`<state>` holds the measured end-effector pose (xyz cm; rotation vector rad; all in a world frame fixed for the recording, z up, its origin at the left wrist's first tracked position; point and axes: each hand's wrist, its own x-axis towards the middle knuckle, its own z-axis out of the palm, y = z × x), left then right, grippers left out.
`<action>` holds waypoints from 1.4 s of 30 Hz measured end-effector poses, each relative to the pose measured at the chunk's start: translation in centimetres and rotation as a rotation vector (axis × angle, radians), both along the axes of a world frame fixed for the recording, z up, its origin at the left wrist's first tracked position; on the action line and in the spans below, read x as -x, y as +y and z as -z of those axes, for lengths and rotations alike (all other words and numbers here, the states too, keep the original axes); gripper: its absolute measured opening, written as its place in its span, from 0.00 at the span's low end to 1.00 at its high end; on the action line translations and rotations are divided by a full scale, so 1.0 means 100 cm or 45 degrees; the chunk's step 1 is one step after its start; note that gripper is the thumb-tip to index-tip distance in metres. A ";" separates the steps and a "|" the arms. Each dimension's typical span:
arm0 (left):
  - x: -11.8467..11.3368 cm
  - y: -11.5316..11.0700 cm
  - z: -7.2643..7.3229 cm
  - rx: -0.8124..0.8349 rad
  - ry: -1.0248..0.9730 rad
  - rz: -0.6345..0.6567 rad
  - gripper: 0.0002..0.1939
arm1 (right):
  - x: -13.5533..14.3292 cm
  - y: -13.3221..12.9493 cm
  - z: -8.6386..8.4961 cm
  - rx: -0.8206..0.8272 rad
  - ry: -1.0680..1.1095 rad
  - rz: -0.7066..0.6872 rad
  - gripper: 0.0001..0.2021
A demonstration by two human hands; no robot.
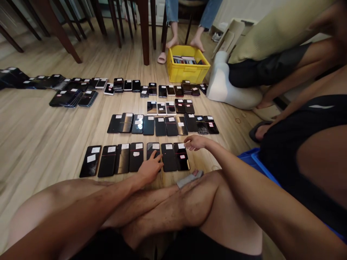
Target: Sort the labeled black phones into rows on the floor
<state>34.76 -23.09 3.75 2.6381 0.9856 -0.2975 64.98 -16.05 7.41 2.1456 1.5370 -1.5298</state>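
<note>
In the nearest row on the floor, several dark smartphones with white paper labels lie side by side. My left hand (150,169) is open over a black smartphone (149,153), its fingers spread and fingertips on or just above the screen. A plain black smartphone (169,159) lies just right of those fingers. My right hand (196,143) hovers by the top right corner of the row's last smartphone (182,160), which bears a white and a pink label. Its fingers are loosely bent and apart, with nothing visible in them.
Further rows of labelled phones (160,126) lie beyond, with stacked phones (66,98) at left. A yellow crate (188,74) of phones stands at the back. Other people sit behind it and at right. A blue bin (251,159) is beside my right arm.
</note>
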 end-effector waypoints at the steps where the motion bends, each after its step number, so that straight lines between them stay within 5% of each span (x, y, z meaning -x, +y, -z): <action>1: 0.000 0.000 -0.001 0.000 0.005 -0.001 0.24 | 0.001 0.000 -0.001 -0.001 0.003 0.000 0.15; 11: 0.000 -0.001 -0.003 0.004 0.030 -0.006 0.27 | 0.005 -0.001 -0.008 0.007 -0.039 -0.008 0.13; 17: 0.000 0.000 0.000 0.010 0.028 0.002 0.26 | 0.010 -0.002 -0.008 0.021 -0.167 -0.042 0.20; 31: 0.001 -0.001 0.000 -0.010 0.015 0.033 0.22 | 0.056 -0.018 0.010 0.048 -0.566 -0.369 0.23; 42: 0.002 -0.002 0.004 -0.028 -0.019 0.025 0.25 | 0.062 -0.017 0.029 0.054 -0.738 -0.301 0.29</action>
